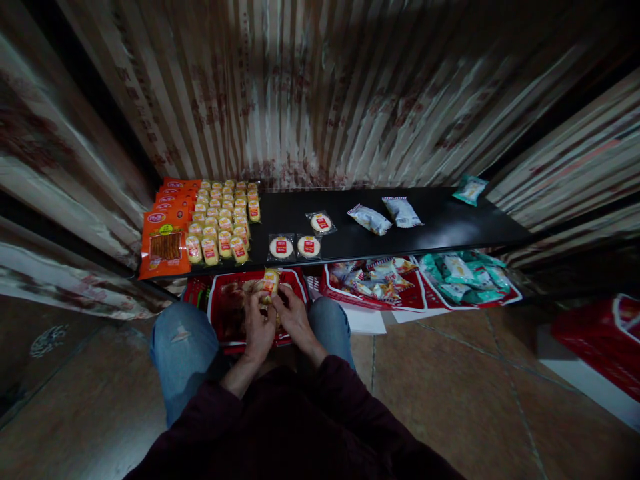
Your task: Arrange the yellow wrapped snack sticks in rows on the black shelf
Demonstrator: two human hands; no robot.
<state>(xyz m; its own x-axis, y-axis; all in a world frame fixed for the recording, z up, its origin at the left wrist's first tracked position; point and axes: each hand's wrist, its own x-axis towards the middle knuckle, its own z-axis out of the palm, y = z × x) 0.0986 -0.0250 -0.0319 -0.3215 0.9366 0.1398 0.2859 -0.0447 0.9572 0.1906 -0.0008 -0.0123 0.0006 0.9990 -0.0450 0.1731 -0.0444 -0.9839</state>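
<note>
My left hand [259,320] and my right hand [293,313] meet over a red basket [216,293] between my knees. Together they grip a small yellow snack packet with a red label [271,282], held just above the basket. On the black shelf [450,227] in front lie rows of the same yellow packets [225,223], with orange flat packs [165,243] stacked at the left end. Three round white cakes in clear wrap [281,247] lie near the shelf's front edge.
Two silver snack bags [370,219] and a teal bag [470,189] lie further right on the shelf. Red baskets below hold mixed bags [375,277] and teal bags [460,273]. Another red basket [600,340] stands on the tiled floor at right. Corrugated cardboard walls surround the shelf.
</note>
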